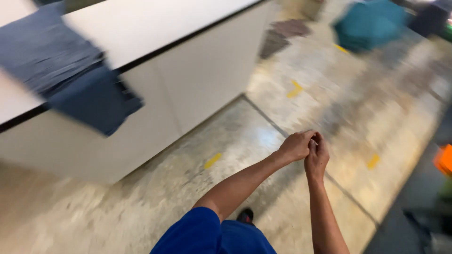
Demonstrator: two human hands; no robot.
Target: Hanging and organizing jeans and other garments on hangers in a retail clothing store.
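My left hand [295, 146] and my right hand [317, 155] meet in front of me over the polished concrete floor [197, 188], fingers curled and touching each other at the fingertips. Whether anything small is pinched between them I cannot tell; nothing shows. My left arm wears a blue sleeve [193, 233]. A dark blue cloth [70, 75] lies on the white table [155, 28] at the upper left and hangs over its edge, well away from both hands.
The white table's side panel [207, 70] stands to my left. Yellow tape marks [295, 88] dot the floor. A teal bundle [369, 23] and dark mats [285, 35] lie far ahead. An orange object [445, 159] sits at the right edge. My shoe [246, 216] shows below.
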